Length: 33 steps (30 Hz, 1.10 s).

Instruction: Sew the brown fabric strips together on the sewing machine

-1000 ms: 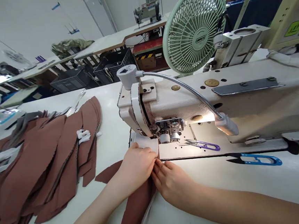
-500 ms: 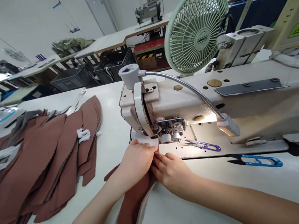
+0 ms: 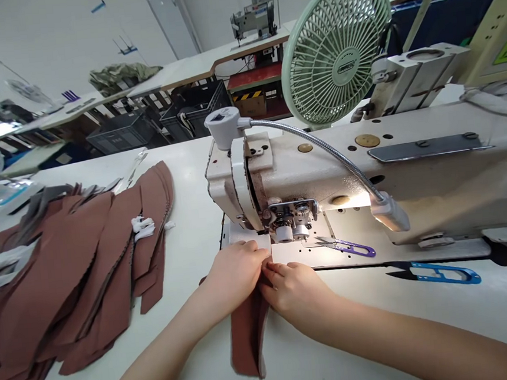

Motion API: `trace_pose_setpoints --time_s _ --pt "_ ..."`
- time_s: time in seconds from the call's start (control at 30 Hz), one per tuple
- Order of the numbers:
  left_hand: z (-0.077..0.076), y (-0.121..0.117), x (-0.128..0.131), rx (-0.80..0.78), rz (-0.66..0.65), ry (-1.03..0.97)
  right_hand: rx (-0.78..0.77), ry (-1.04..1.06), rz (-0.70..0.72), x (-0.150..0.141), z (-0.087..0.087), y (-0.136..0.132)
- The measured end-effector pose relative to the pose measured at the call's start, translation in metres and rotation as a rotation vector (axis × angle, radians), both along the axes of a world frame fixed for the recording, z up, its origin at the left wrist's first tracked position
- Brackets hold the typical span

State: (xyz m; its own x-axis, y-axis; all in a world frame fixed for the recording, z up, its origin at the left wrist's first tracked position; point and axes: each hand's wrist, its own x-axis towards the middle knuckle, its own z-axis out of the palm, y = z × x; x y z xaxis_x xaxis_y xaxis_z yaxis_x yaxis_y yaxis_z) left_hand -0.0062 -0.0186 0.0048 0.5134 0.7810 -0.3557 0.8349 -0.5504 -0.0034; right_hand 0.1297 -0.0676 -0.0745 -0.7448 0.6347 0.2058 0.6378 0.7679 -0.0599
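Note:
My left hand and my right hand meet fingertip to fingertip on a brown fabric piece that runs from the table's near edge up toward the sewing machine. Both hands are closed on the fabric just in front of the presser foot. A white strip of the piece lies under the foot, beyond my left fingers. The fabric's lower end hangs near the table edge between my forearms.
A heap of brown fabric pieces covers the table's left side. Purple thread snips lie on the machine bed, blue snips on the table at right. A green fan stands behind the machine; a gooseneck lamp lights the needle area.
The brown piece has fed forward under the foot, its lower end now drawn up onto the table. Both hands have edged slightly toward the machine with it.

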Motion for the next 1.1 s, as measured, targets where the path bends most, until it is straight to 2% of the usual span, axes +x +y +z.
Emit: trace_pose_setpoints --time_s 0.2,0.37,0.53,0.63,0.9,1.1 --pt "-0.006 0.001 0.000 0.025 -0.003 0.001 0.151 0.053 0.034 0.006 -0.015 0.012" --pt "-0.006 0.004 -0.001 0.022 -0.007 -0.003 0.171 0.022 0.001 0.007 -0.011 0.013" --pt "-0.006 0.008 -0.003 0.037 -0.015 0.010 0.053 -0.033 0.010 0.005 0.006 0.008" --pt "-0.007 0.009 -0.004 0.048 -0.005 0.018 -0.004 -0.068 0.012 0.006 0.011 0.009" --pt "-0.011 0.013 0.000 0.019 0.016 0.016 -0.006 -0.104 0.004 0.011 0.004 0.022" --pt "-0.012 0.014 -0.005 0.030 -0.053 -0.063 -0.040 -0.107 0.056 0.013 0.003 0.015"
